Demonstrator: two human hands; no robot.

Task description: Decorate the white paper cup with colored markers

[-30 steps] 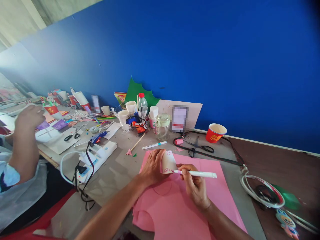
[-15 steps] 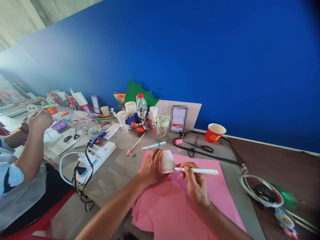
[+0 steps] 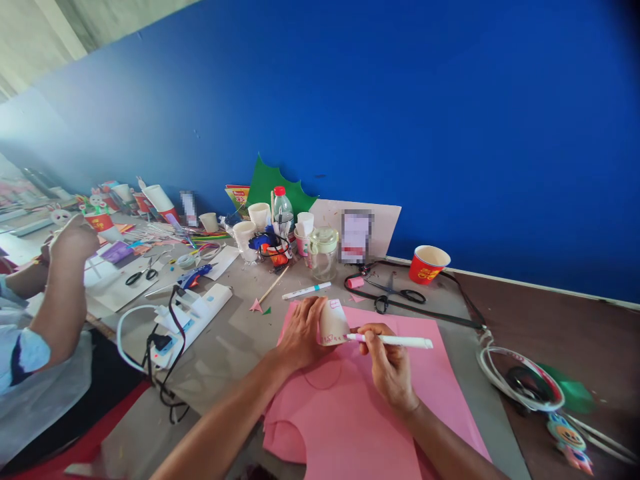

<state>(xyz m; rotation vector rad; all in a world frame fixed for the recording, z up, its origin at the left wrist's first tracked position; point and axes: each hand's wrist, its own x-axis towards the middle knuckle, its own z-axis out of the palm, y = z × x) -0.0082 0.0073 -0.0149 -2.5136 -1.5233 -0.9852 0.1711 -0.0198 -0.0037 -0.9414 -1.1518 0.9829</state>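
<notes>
My left hand (image 3: 303, 333) is wrapped round the left side of a white paper cup (image 3: 334, 323), which bears small pink drawn marks near its edges. In my right hand (image 3: 390, 367) is a white marker pen (image 3: 407, 341), its pink tip end at the cup's right lower edge. Whether the tip touches the cup is too small to tell. Under both hands lie pink paper sheets (image 3: 365, 420) with a curved outline drawn on them and a rounded cut in the left edge.
Behind the paper lie another marker (image 3: 306, 291), scissors (image 3: 395, 292) and a black strap (image 3: 425, 316). A glass jar (image 3: 324, 257) and red paper cup (image 3: 429, 265) stand further back. On the left are a power strip (image 3: 200, 323), a glue gun (image 3: 193, 276) and a co-worker's arm (image 3: 65, 287).
My hands keep their hold on the cup and marker, with the marker's rear end slightly shifted left. The co-worker's hand at the left has moved slightly.
</notes>
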